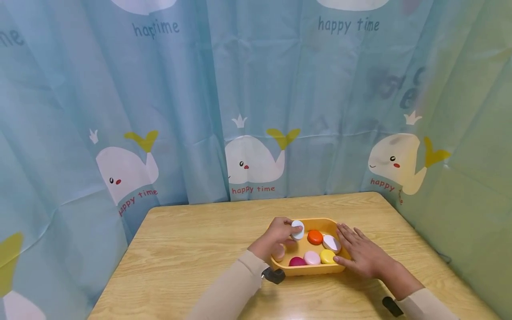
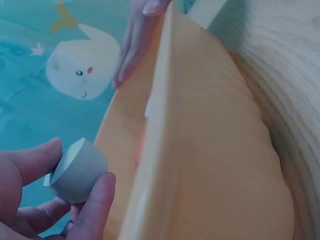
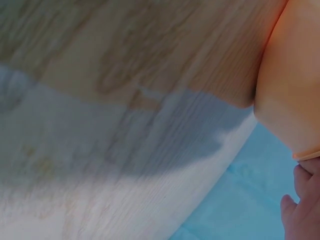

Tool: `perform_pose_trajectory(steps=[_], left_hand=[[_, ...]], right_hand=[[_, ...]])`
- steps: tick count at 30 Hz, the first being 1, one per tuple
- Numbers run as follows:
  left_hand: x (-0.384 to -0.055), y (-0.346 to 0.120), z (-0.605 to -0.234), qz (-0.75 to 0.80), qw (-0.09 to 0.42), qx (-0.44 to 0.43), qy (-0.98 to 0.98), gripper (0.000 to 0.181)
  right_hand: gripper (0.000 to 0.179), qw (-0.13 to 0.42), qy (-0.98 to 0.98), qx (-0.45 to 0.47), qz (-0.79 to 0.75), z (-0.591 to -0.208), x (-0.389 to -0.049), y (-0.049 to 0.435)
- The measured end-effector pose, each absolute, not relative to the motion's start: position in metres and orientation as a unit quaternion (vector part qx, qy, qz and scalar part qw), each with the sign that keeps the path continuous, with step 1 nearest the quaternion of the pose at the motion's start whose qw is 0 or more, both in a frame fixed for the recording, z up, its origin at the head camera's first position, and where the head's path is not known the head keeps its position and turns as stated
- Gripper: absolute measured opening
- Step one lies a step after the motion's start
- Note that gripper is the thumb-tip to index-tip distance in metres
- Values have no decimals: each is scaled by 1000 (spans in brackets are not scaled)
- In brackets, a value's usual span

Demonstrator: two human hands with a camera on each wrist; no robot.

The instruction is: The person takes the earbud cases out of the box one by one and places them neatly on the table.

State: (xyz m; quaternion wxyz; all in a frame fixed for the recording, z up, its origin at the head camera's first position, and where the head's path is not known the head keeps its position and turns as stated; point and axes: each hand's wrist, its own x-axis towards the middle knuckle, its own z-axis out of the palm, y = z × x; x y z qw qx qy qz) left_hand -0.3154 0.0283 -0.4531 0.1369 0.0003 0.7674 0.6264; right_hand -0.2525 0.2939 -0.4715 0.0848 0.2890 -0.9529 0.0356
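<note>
My left hand (image 1: 280, 231) pinches a white half-egg-shaped piece (image 1: 298, 230) between thumb and fingers, over the left part of an orange plastic basket (image 1: 308, 270). Seen from the left wrist, the piece (image 2: 82, 172) has a rounded underside and a flat face. At the basket's right rim rests my right hand (image 1: 362, 253), its fingers extended. Inside the basket lie an orange-red piece (image 1: 315, 237), a white one (image 1: 331, 244), a yellow one (image 1: 327, 256), a pink one (image 1: 312, 258), a dark pink one (image 1: 297, 262) and a pale one (image 1: 278, 252) partly under my left hand.
The basket stands on a light wooden table (image 1: 200, 249) near its right side. Behind and beside the table hangs a blue curtain (image 1: 192, 111) printed with whales. The table's right edge runs close to the greenish curtain side (image 1: 472, 213).
</note>
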Motion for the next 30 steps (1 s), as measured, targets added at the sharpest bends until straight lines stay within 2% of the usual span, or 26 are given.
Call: perform_pose_trajectory(steps=[12,30], left_hand=[[-315,-6,-442,683,125,31,719,32],[-314,-59,-445,690,106,-14,716,36]], right_hand=[[80,81,-953,288,43,-470,-251,294],[80,87,-951,291,51,-472,-251,294]])
